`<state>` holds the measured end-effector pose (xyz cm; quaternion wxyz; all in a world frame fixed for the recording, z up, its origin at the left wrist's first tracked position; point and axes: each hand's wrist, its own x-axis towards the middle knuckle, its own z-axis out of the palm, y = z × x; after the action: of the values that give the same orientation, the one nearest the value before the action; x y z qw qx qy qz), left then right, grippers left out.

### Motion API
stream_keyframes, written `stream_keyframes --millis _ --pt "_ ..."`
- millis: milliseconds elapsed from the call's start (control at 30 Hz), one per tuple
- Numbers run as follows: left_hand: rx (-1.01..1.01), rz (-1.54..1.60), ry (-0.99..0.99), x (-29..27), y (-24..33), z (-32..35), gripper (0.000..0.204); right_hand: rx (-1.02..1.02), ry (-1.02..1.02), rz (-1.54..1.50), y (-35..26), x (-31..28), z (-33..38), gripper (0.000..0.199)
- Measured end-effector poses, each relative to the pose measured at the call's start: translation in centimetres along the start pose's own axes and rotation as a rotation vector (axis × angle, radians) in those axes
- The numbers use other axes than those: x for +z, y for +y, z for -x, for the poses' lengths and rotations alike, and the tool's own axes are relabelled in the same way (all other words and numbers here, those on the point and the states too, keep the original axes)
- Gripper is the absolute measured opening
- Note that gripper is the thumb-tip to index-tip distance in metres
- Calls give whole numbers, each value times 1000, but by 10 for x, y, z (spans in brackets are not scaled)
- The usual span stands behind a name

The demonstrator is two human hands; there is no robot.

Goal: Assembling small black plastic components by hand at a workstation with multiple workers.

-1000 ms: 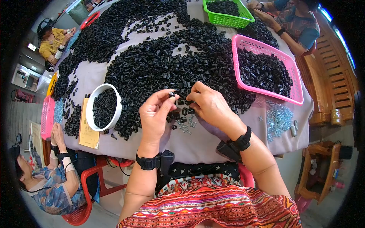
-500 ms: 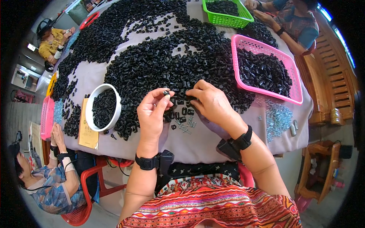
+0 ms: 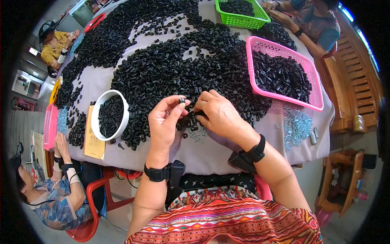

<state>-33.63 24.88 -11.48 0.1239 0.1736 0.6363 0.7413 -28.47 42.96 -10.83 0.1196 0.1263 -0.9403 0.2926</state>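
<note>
My left hand [image 3: 164, 122] was raised just above the near edge of the desk [image 3: 211, 156], thumb and forefinger pinched shut on a small black plastic piece [image 3: 181, 100] held at the fingertips. My right hand [image 3: 217, 116] lay just beside it, palm down, its fingers curled over the near edge of the big heap of black pieces [image 3: 178, 69]; they touched pieces there, but I could not tell whether they had closed on one. Between and just under my two hands lay a few loose black pieces and some small silver screws [image 3: 197, 136] on the grey cloth. To the left of my left hand stood a white round bowl [image 3: 97, 122] partly filled with black pieces, with a yellow card [image 3: 94, 140] beside it. Beyond my right hand, further out and to the right, sat a pink basket [image 3: 315, 87] of the same pieces, and nearer than it a scatter of silver bits [image 3: 296, 126]. Well beyond that stood a green basket [image 3: 243, 18], where another person's hands worked.
</note>
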Motion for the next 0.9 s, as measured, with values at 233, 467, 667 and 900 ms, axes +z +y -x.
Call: stream_keyframes --millis 233,467,667,900 --pt "46 10 37 -3 -5 -2 19 -26 47 -123 6 0 2 12" --pt "-52 27 -50 -1 -5 1 18 239 186 -440 -3 -4 0 14" --pt "-134 -21 -101 -1 -8 1 18 170 239 -469 -2 -5 0 17" --pt "-148 -123 -107 6 -2 3 18 159 206 -550 -1 -9 0 20"
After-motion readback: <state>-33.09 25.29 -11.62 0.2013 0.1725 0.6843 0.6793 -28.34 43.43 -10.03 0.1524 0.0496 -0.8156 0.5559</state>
